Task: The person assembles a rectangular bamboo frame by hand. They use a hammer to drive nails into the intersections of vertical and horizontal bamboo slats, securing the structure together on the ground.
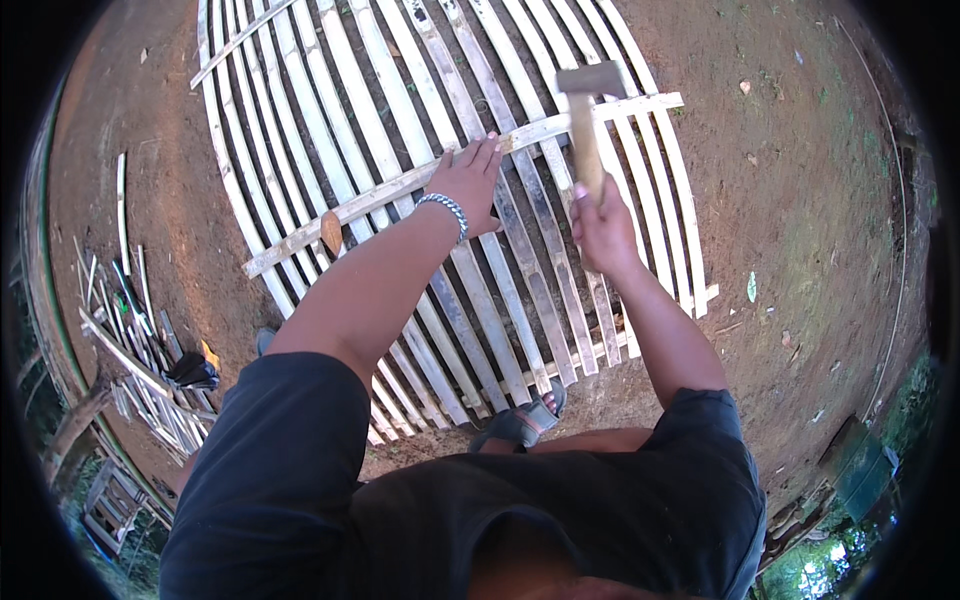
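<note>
A panel of long pale bamboo slats (335, 110) lies on the ground in front of me, crossed by a bamboo crosspiece (375, 197). My left hand (466, 184) rests on this crosspiece with its fingers stretched out over it. The hand hides the part beneath it, and a chain bracelet (445, 212) circles the wrist. To the right, my right hand (606, 232) is closed round the wooden handle of a hammer (588, 125). The hammer's dark metal head appears above the crosspiece's right part, slightly blurred.
Loose bamboo strips (150, 360) are heaped on the soil at the left, with a black item (194, 371) among them. Another crosspiece (610, 347) spans the slats' near end, close to my sandalled foot (525, 422). A brown leaf (331, 232) lies on the panel.
</note>
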A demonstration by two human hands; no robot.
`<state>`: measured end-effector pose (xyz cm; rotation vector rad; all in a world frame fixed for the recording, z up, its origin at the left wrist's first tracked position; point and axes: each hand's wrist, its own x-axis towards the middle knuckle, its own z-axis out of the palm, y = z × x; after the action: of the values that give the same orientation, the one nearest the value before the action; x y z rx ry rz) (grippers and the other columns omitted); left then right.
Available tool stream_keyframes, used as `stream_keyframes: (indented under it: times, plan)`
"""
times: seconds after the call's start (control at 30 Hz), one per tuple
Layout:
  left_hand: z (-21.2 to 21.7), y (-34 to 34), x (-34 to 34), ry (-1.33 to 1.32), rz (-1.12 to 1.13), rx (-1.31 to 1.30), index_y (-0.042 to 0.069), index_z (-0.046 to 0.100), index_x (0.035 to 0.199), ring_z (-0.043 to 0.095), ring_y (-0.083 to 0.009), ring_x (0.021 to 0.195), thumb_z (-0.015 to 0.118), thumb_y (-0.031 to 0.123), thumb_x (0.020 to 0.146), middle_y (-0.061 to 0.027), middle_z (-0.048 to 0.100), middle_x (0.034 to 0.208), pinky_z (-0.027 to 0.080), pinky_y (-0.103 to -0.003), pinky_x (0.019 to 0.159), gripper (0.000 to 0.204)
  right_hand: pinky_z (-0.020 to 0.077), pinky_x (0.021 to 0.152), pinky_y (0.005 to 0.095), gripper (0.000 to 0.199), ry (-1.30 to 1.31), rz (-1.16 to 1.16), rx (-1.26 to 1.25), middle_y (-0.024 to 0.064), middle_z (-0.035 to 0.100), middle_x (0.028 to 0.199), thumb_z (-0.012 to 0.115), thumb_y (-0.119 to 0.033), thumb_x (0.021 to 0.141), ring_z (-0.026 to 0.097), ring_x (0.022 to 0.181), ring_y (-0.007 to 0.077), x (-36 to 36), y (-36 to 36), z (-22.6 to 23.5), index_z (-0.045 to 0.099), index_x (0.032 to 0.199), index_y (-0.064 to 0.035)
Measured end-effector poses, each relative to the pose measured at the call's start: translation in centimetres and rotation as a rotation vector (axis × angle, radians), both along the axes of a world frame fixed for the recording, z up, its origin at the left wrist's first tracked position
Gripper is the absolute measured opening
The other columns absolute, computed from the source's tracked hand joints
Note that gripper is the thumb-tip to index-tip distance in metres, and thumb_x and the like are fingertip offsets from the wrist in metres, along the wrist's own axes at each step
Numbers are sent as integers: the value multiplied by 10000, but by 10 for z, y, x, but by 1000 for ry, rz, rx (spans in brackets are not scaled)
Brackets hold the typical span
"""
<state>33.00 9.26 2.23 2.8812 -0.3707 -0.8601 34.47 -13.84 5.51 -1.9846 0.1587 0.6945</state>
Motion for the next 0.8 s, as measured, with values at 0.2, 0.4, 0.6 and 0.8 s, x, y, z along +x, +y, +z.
stream_keyframes:
  times: [0.2, 0.4, 0.6, 0.8]
  plan:
    - [0, -1, 2, 12, -29, -2, 6, 191, 1637, 167, -287, 1601, 807, 540, 807, -151, 103, 1742, 247, -505, 1278, 1163, 527, 575, 364, 336, -257, 321, -346, 136, 651, 838, 513, -278, 1093, 637, 638, 187, -22, -13, -47, 438, 1233, 18]
    - [0, 1, -5, 14, -22, 5, 14, 188, 1640, 164, -283, 1602, 809, 524, 813, -145, 109, 1742, 247, -504, 1279, 1153, 444, 456, 253, 185, -18, -105, 152, 21, 536, 735, 500, -223, 1109, 516, 543, 93, 5, -3, 7, 460, 1144, -46]
    - [1, 0, 4, 15, -46, 0, 17, 190, 1640, 161, -282, 1603, 815, 501, 815, -141, 109, 1742, 243, -499, 1282, 1142, 560, 697, 485, 360, -378, 436, -401, 244, 671, 893, 522, -322, 1085, 696, 725, 377, -21, -25, -49, 447, 1205, 9]
    - [-2, 3, -3, 8, -15, 8, 23, 190, 1642, 157, -275, 1605, 819, 480, 818, -133, 98, 1746, 241, -488, 1284, 1133, 457, 483, 262, 250, -184, 28, -91, 24, 566, 741, 506, -285, 1111, 540, 544, 92, 7, 7, 18, 461, 1115, -39]
